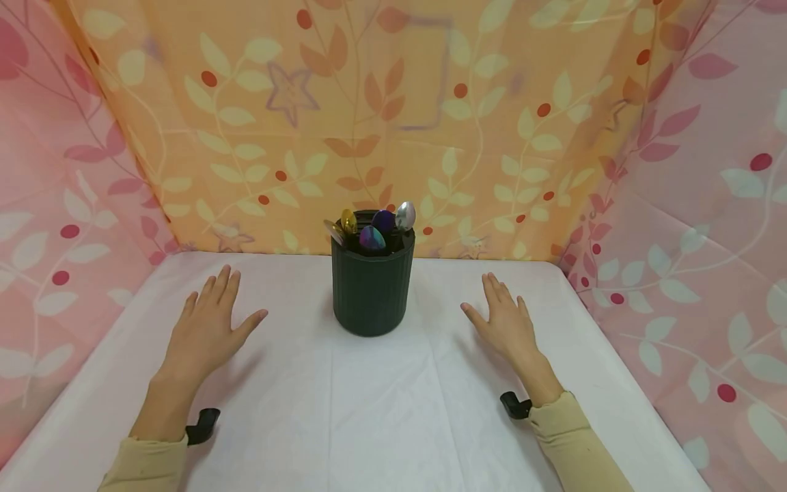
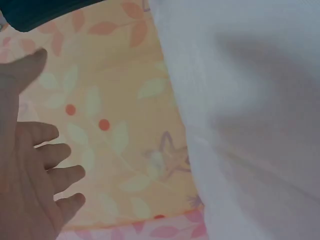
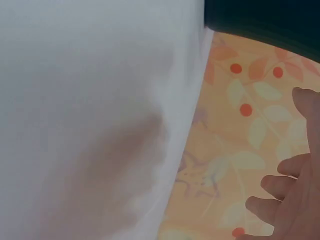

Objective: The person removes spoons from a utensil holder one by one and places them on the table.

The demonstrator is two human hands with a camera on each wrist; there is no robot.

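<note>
A dark green ribbed cylindrical holder (image 1: 371, 294) stands upright near the back of the white table. Several spoons stick out of it bowl up: a silver spoon (image 1: 405, 216), a gold spoon (image 1: 348, 221), a blue-purple one and a rainbow-tinted spoon (image 1: 372, 238). The spoons' handles are hidden inside. To the holder's left, my left hand (image 1: 203, 338) is held over the cloth with fingers straight and thumb spread, holding nothing. My right hand (image 1: 507, 328) is on the other side, likewise outstretched and free of any object. Both wrist views show part of the holder at the top.
White cloth (image 1: 381, 417) covers the table. An orange leaf-patterned curtain (image 1: 369, 130) hangs right behind it, and pink patterned curtains close in the left and right sides. Each wrist wears a small black device (image 1: 204, 426).
</note>
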